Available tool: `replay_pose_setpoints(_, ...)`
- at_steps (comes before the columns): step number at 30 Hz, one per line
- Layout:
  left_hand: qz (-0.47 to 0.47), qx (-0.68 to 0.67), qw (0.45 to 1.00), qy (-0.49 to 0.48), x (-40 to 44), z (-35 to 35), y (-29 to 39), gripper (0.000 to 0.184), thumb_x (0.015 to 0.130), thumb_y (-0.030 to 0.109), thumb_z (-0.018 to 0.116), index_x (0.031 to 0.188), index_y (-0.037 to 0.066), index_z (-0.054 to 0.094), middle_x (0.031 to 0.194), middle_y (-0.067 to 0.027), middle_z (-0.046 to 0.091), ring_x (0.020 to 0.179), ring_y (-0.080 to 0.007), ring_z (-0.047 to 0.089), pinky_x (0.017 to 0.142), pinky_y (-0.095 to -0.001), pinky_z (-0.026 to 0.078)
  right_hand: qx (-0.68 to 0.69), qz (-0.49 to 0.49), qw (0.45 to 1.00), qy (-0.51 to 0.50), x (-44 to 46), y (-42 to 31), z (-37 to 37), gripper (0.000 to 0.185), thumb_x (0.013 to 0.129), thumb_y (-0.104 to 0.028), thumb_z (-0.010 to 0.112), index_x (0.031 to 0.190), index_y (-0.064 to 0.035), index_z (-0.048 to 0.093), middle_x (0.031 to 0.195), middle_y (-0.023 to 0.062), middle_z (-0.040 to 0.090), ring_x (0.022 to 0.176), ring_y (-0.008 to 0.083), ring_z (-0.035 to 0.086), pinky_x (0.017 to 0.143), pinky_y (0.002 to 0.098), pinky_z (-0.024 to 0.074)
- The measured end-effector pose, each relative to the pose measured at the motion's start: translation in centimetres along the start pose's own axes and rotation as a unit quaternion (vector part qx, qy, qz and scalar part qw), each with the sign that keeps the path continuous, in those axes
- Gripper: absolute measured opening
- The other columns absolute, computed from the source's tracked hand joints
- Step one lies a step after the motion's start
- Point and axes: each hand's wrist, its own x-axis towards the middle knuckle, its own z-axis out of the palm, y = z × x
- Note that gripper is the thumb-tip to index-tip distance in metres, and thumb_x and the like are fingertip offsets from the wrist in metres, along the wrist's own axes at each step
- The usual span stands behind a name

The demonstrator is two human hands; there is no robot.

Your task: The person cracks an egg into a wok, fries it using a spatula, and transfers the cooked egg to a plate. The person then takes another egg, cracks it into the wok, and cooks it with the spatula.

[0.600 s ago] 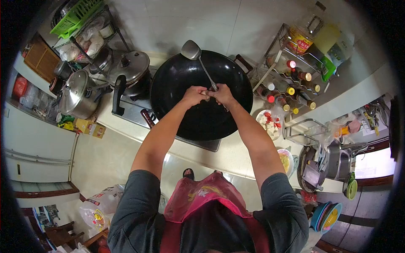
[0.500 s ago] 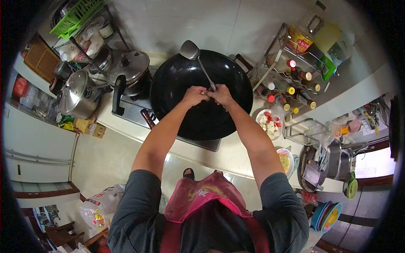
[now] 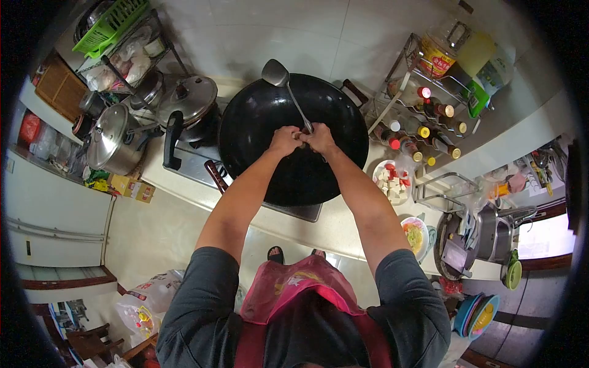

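A large black wok [image 3: 294, 178] sits on the stove, with dark handles at its lower left and upper right. Over it, my right hand [image 3: 319, 138] is closed around the handle of a metal wok spatula [image 3: 292, 100]. The spatula's blade points up and left, past the wok's far rim. My left hand [image 3: 284, 141] is closed too, its fingertips meeting the fingers of my right hand. A small brownish bit shows between the hands; what it is, I cannot make out. The fingers hide much of the handle.
Right of the wok are a plate of white cubes and red pieces [image 3: 391, 182] and a bowl of yellow-green food [image 3: 415, 237]. A rack of bottles [image 3: 423, 129] stands behind them. A lidded pot [image 3: 189, 107] and a pressure cooker [image 3: 110, 141] stand at left.
My hands stay together over the wok, with only slight shifts of the fingers and forearms. The spatula stays almost where it was.
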Motion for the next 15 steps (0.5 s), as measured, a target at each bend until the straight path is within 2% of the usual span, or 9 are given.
replay_pose_setpoints(2,-0.007,0.003,1.000,-0.011,-0.4,-0.4,0.7,0.052,0.068,0.019,0.079,0.116,0.003,0.066,0.111,-0.0181,0.068,0.106,-0.0340,0.064,0.095,-0.0390,0.050,-0.008,0.027,0.999,-0.018,-1.1,-1.6,-0.6,0.031,0.078,-0.018,0.078,0.094,0.0033,0.063,0.077,0.0120,0.067,0.062,0.0168,0.063,0.049,0.0307,0.0511)
replay_pose_setpoints(5,-0.003,0.001,1.000,0.002,-0.8,-0.4,0.8,0.052,0.068,0.018,0.080,0.115,0.002,0.065,0.111,-0.0186,0.068,0.107,-0.0340,0.064,0.095,-0.0389,0.050,-0.016,0.025,0.999,-0.019,-0.7,-1.2,-0.4,0.030,0.077,-0.018,0.078,0.092,0.0027,0.063,0.077,0.0122,0.066,0.063,0.0175,0.064,0.051,0.0319,0.0519)
replay_pose_setpoints(8,0.000,0.019,1.000,0.015,-1.2,-0.5,1.5,0.052,0.068,0.016,0.080,0.116,0.002,0.064,0.113,-0.0186,0.067,0.108,-0.0340,0.064,0.095,-0.0388,0.050,-0.003,-0.021,1.000,0.010,0.3,0.3,0.3,0.030,0.074,-0.017,0.078,0.092,0.0027,0.064,0.066,0.0082,0.061,0.049,0.0124,0.055,0.043,0.0294,0.0456)
replay_pose_setpoints(11,0.001,0.016,1.000,0.013,-1.5,-0.5,1.8,0.053,0.070,0.015,0.079,0.119,0.003,0.063,0.115,-0.0186,0.067,0.109,-0.0343,0.063,0.096,-0.0390,0.050,-0.020,0.021,0.999,-0.015,0.0,-0.7,-0.1,0.033,0.075,-0.020,0.081,0.091,0.0032,0.063,0.080,0.0136,0.067,0.071,0.0200,0.066,0.063,0.0349,0.0541)
replay_pose_setpoints(15,0.000,0.020,1.000,0.019,-1.3,-0.3,1.7,0.054,0.071,0.014,0.079,0.121,0.002,0.061,0.116,-0.0189,0.066,0.109,-0.0348,0.063,0.097,-0.0397,0.050,-0.029,0.006,1.000,-0.007,0.1,-0.5,-0.2,0.034,0.074,-0.020,0.081,0.092,0.0036,0.064,0.082,0.0146,0.068,0.073,0.0211,0.067,0.067,0.0356,0.0545)
